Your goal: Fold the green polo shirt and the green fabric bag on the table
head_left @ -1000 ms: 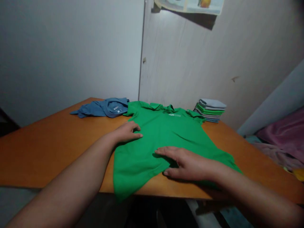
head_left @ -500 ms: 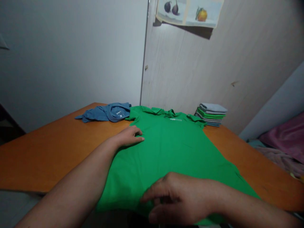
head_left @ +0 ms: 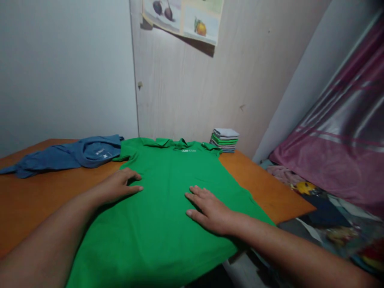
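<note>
A green polo shirt point(head_left: 168, 188) lies spread flat on the orange-brown table point(head_left: 27, 200), collar toward the wall, its hem hanging over the near edge. My left hand point(head_left: 118, 186) rests on the shirt's left side, fingers loosely curled and pressing the cloth. My right hand point(head_left: 208, 208) lies flat and open on the shirt's middle right, fingers stretched toward the left. Neither hand holds anything.
A crumpled blue shirt point(head_left: 69, 154) lies at the table's back left. A stack of folded clothes point(head_left: 225, 140) sits at the back right by the wall. A fruit poster point(head_left: 186, 18) hangs above. Purple fabric point(head_left: 336, 160) and clutter lie to the right.
The view swung right. My right hand moved from the shirt's hem near the table edge up onto the shirt's middle and flattened out. The shirt now lies smoother; my left hand stayed.
</note>
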`<move>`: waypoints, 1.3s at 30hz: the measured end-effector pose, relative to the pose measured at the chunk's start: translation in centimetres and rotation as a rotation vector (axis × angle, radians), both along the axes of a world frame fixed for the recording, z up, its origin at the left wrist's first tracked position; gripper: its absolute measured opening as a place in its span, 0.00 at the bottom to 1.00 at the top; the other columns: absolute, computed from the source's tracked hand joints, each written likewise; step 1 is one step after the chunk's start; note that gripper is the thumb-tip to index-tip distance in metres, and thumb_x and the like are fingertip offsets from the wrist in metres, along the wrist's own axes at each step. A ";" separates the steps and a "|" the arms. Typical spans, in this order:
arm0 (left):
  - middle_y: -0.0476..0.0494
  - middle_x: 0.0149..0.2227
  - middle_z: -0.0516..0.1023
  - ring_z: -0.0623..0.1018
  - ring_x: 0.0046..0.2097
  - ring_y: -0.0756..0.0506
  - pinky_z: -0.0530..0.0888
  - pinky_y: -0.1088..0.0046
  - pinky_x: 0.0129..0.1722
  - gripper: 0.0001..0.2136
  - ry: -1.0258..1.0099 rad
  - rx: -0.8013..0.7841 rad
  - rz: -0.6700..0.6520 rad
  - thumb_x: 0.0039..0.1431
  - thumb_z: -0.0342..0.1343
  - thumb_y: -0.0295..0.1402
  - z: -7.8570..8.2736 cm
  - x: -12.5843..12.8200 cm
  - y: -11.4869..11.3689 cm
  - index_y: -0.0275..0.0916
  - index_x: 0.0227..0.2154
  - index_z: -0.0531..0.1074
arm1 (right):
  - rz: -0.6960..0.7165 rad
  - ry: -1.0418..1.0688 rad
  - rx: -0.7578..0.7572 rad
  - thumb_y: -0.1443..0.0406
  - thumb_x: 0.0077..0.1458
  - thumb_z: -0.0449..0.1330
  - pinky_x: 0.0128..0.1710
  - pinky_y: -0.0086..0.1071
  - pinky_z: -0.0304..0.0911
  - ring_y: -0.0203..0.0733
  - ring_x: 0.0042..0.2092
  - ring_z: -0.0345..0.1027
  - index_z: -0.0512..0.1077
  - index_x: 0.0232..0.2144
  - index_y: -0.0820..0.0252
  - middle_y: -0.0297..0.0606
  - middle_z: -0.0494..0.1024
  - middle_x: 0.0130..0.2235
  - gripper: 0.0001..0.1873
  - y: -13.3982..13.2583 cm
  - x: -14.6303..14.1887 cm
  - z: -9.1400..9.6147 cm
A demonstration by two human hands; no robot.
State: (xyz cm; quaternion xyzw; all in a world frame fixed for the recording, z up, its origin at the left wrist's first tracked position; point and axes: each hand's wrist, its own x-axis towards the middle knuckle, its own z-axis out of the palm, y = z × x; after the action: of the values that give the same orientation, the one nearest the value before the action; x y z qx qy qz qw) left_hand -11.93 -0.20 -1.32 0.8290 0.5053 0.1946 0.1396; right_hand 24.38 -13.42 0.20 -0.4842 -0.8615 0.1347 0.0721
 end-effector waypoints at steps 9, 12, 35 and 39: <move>0.40 0.42 0.81 0.78 0.45 0.35 0.73 0.63 0.45 0.31 -0.017 -0.010 0.030 0.42 0.62 0.60 -0.9 -0.3 1.0 0.40 0.42 0.80 | -0.474 -0.137 0.045 0.42 0.66 0.42 0.70 0.54 0.37 0.53 0.73 0.39 0.54 0.70 0.56 0.46 0.48 0.73 0.40 0.9 10.0 -1.9; 0.40 0.40 0.81 0.78 0.43 0.36 0.73 0.64 0.43 0.31 -0.014 -0.011 0.035 0.43 0.61 0.60 -0.8 -0.1 0.8 0.40 0.42 0.80 | -0.679 -0.197 0.085 0.45 0.68 0.42 0.69 0.57 0.37 0.56 0.72 0.40 0.56 0.69 0.64 0.52 0.51 0.71 0.39 1.5 12.1 -2.3; 0.41 0.40 0.79 0.76 0.44 0.38 0.70 0.64 0.44 0.27 0.041 0.113 0.043 0.52 0.56 0.60 -0.1 1.1 -1.3 0.41 0.41 0.79 | -0.240 0.002 0.038 0.46 0.67 0.44 0.70 0.48 0.39 0.53 0.72 0.41 0.57 0.69 0.67 0.52 0.52 0.71 0.39 5.0 2.4 -0.6; 0.40 0.42 0.77 0.75 0.46 0.37 0.70 0.63 0.46 0.28 0.108 0.140 0.067 0.53 0.56 0.60 -0.4 1.3 -1.4 0.41 0.43 0.77 | -0.150 0.023 0.006 0.44 0.66 0.44 0.70 0.51 0.36 0.54 0.73 0.36 0.54 0.70 0.66 0.52 0.48 0.72 0.41 5.5 0.3 -0.9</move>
State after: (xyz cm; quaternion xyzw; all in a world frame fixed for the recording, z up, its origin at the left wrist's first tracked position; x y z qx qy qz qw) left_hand -10.66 -1.65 -1.70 0.8288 0.5245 0.1889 0.0471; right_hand 24.66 -7.92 -0.68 -0.5455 -0.8224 0.1318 0.0936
